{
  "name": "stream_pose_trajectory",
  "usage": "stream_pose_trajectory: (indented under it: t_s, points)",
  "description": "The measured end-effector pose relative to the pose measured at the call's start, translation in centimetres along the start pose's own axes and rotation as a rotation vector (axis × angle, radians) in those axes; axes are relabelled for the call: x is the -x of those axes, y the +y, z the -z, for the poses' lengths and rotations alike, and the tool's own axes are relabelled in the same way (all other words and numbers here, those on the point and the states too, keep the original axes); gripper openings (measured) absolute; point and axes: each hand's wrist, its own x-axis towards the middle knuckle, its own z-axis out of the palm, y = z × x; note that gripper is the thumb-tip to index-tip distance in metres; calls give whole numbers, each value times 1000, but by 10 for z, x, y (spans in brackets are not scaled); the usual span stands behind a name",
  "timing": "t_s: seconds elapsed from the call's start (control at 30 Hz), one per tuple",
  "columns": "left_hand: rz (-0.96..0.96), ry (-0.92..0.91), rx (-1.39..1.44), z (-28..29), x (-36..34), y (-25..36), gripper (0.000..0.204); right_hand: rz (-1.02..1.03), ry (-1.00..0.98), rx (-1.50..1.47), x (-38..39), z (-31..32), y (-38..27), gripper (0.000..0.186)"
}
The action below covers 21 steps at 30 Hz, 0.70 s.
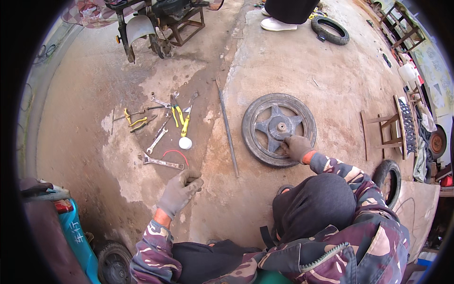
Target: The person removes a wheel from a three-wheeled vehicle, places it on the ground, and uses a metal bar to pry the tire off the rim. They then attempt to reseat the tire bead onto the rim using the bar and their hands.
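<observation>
Grey gloves covered both of our hands, which were well apart above the concrete floor (359, 85). The wheel (268, 124) lay flat there, nearer the floor's right edge than its left, with its hub (282, 127) facing up. Our right hand (299, 147) was on the wheel's near right part, fingers bent beside a spoke; we could not tell whether they were clamped on the metal or merely resting. Our left hand (181, 190) hung free, fingers loosely curled with nothing seen in them, near the adjustable wrench (163, 163). We judged that tilting the wheel with one hand could let the rim drop on our fingers, since smooth gloves might slip. The hub's middle was uncovered, so grit from the dirty floor could work into it if we turned that face down. The long bar (227, 128) lay between the wheel and the tools, and a careless foot might roll it. Toward the floor's left edge, the spanner (157, 141), the yellow-handled pliers (177, 113) and the white round tub (185, 143) were close together; a hasty reach could tip the tub or catch the red strip (178, 151).
</observation>
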Motion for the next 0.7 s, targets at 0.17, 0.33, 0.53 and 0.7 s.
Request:
stream_pose_trajectory:
  t_s: [0.17,0.33,0.53,0.7]
  points:
    - [30,-31,-39,0,-3,1,39,120,115,76,2,-11,3,32]
    - [32,-30,-63,2,0,5,40,202,155,89,-3,-13,3,29]
    - [-2,-15,-100,4,6,6,41,232,172,41,-5,-17,5,27]
    - [-25,-10,-172,6,9,6,40,265,183,-11,-7,-24,11,27]
